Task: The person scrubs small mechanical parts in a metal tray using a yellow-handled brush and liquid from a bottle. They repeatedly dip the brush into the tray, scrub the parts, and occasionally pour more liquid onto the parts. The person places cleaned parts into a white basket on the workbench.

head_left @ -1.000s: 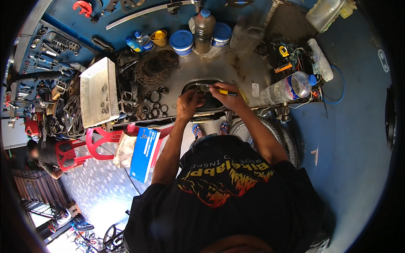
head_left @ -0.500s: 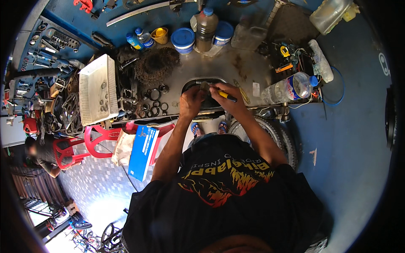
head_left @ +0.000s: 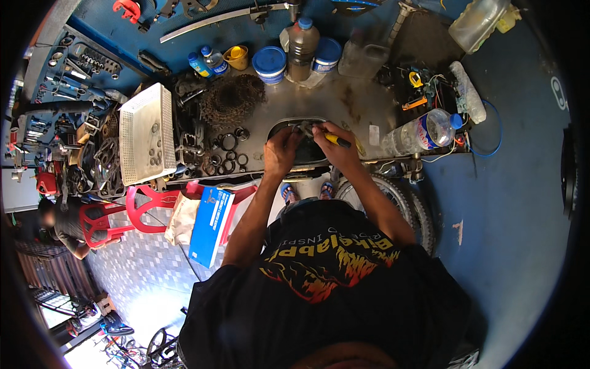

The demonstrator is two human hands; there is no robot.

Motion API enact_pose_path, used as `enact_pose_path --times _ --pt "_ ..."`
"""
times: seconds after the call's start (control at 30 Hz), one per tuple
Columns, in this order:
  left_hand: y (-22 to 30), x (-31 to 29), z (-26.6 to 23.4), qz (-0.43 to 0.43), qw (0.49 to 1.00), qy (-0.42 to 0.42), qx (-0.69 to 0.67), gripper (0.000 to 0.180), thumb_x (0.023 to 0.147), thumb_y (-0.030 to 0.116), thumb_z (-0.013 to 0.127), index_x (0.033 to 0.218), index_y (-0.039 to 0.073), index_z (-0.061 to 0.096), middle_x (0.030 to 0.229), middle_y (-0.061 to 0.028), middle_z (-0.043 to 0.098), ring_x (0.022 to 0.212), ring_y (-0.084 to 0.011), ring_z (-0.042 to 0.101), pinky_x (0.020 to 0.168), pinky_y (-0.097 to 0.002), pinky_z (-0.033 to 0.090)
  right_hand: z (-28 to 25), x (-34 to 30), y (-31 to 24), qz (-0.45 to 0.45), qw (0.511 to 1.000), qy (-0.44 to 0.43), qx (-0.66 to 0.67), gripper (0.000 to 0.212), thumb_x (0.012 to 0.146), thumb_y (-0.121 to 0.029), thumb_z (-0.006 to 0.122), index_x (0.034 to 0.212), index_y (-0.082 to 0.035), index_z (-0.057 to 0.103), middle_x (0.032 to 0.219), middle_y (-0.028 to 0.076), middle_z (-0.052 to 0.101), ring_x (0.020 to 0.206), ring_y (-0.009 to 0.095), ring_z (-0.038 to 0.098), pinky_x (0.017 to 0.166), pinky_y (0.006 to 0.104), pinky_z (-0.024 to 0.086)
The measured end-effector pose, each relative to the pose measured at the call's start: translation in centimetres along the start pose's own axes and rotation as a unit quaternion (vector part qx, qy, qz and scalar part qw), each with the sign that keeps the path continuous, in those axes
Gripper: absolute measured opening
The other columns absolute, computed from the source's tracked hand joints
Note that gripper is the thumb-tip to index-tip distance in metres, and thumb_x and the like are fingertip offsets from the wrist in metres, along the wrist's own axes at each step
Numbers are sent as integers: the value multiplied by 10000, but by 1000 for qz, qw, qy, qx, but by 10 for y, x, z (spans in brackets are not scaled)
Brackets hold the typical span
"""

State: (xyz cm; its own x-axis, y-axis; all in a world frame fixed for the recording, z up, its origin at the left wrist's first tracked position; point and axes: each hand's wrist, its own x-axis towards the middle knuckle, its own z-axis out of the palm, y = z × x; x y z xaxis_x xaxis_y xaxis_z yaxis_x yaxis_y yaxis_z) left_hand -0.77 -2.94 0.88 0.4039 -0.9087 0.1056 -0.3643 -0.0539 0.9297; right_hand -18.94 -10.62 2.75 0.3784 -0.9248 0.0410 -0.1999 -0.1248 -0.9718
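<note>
One yellow-handled tool (head_left: pixel 337 140) between right-hand fingers (head_left: pixel 321 128)

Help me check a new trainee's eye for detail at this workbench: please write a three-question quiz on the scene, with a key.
1. Which hand holds the tool with the yellow-and-black handle?

2. What stands between the two blue-lidded tubs?
A) a yellow cup
B) a dark bottle with a blue cap
C) a cardboard box

3. True or false: the white perforated basket is to the person's left of the dark rings on the bench.

Key:
1. The right hand.
2. B.
3. True.
</note>
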Motion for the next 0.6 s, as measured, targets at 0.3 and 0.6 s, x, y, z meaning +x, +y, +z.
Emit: enact_pose_path --times 0.3,0.6 --pt "-15 7 -5 -196 922 -45 -332 261 1116 140 569 1275 -62 614 1176 -171 725 1046 -287 761 872 -401 665 -15 -22 28 -30 993 -114 -13 330 941 -380 775 1106 -94 786 972 133 793 922 319 766 852 378 578" --pt "-16 -5 7 -262 902 -40 -342 307 1103 195 609 1297 -43 620 1206 -164 722 1074 -283 752 918 -393 655 -15 -3 5 111 992 -51 -42 413 979 -439 759 906 -32 737 755 55 721 721 117 662 674 306 513"
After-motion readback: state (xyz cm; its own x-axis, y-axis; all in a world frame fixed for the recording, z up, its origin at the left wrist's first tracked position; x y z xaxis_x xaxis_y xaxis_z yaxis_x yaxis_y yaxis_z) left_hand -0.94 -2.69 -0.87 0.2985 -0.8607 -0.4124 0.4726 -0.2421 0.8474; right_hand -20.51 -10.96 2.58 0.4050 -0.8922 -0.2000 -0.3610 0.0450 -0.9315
